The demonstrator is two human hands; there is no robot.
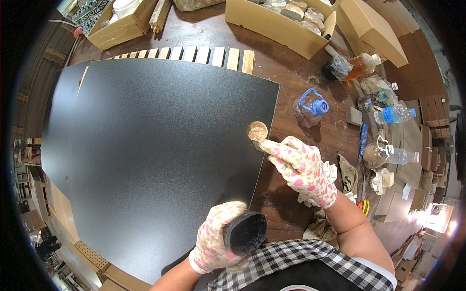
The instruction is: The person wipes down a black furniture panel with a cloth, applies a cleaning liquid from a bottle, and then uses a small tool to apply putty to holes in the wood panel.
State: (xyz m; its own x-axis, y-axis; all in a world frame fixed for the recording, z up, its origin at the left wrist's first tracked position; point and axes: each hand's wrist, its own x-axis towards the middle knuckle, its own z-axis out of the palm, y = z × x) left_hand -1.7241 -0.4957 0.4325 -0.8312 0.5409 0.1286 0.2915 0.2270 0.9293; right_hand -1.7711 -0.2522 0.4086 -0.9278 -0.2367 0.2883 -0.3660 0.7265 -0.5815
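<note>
A large black panel (160,145) lies before me, with a round, light-brown recess or disc (257,131) near its right edge. My right hand (301,167), in a flowered glove, reaches over that edge. Its index finger is stretched out, with the tip at the lower rim of the brown round; other fingers are partly bent. A small greyish patch shows by the fingertip, too unclear to name. Close to my body, my left hand (218,237), gloved alike, is wrapped round a thick black rounded block (246,233) at the panel's near edge.
Wooden slats (218,56) stick out beyond the panel. A clear jug with a blue handle (308,109) stands on the brown table (286,194). To the right are a grey block (354,116), a blue-handled screwdriver (363,138) and several bottles. Cardboard boxes (272,29) line the far side.
</note>
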